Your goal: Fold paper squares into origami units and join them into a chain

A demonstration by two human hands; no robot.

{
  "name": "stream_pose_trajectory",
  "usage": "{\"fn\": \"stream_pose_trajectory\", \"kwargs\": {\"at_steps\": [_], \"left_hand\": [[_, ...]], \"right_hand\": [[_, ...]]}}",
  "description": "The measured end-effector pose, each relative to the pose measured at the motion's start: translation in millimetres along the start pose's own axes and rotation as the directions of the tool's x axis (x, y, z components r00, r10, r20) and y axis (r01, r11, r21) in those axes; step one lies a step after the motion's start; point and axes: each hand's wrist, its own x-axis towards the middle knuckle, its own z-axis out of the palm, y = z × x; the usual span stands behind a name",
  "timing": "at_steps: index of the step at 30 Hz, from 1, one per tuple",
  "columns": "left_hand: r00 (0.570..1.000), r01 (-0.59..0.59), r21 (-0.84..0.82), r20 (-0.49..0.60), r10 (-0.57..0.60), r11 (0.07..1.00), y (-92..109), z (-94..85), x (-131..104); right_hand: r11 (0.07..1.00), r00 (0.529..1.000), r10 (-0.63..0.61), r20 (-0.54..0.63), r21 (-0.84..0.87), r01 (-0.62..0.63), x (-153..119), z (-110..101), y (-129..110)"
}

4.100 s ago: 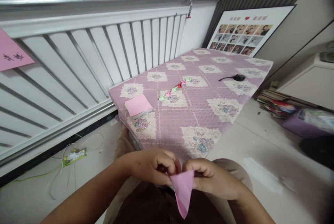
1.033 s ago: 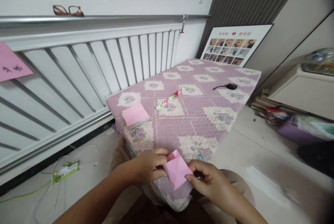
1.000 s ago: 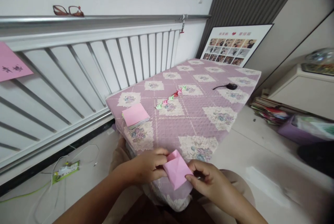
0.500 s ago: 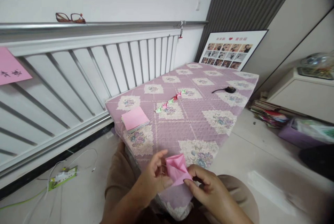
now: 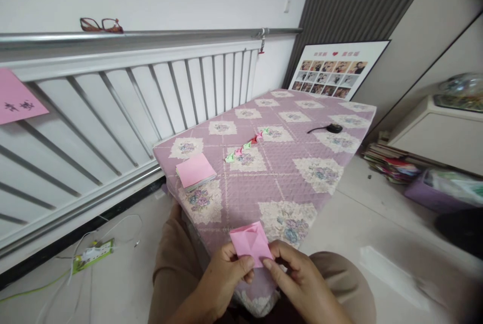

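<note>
Between my two hands is a folded piece of pink paper point(image 5: 252, 242), held just above the near corner of the table. My left hand point(image 5: 228, 274) pinches its lower left edge, thumb on top. My right hand point(image 5: 293, 269) grips the lower right corner between thumb and fingers. Creases and a triangular flap show on the paper's upper side. Farther left lies a stack of square paper point(image 5: 195, 170) with a pink sheet on top. Several small folded paper pieces point(image 5: 247, 146) in green, pink and red form a slanting row beyond it.
A flowered purple tablecloth point(image 5: 279, 178) covers the table. A small black object with a thin tail point(image 5: 334, 128) lies on its right side. A white radiator point(image 5: 132, 107) runs along the left, with glasses point(image 5: 101, 25) on the pipe above. A power strip point(image 5: 93, 254) is on the floor.
The pink paper has been pressed flatter and shifted slightly left. My left hand's fingers, spread beside it before, have closed on its lower left edge. My right hand keeps its grip.
</note>
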Motion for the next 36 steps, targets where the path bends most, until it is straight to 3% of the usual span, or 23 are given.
{"fn": "stream_pose_trajectory", "kwargs": {"at_steps": [7,16,30,36], "left_hand": [[0.998,-0.049,0.008,-0.049,0.049,0.999,-1,2.7,-4],[0.998,0.015,0.366,-0.069,0.011,0.93,2,-2.8,-7],[0.998,-0.048,0.376,-0.021,0.06,0.925,12,1.2,-14],[0.998,-0.05,0.38,-0.011,0.059,0.924,11,1.0,-14]], "right_hand": [[0.997,0.996,0.065,-0.06,0.041,-0.063,-1,10,9],[0.918,0.987,0.154,-0.057,0.378,-0.121,9,8,-6],[0.8,0.941,0.327,-0.086,0.555,-0.227,6,19,-4],[0.79,0.922,0.346,-0.176,0.585,-0.185,7,24,-1]]}}
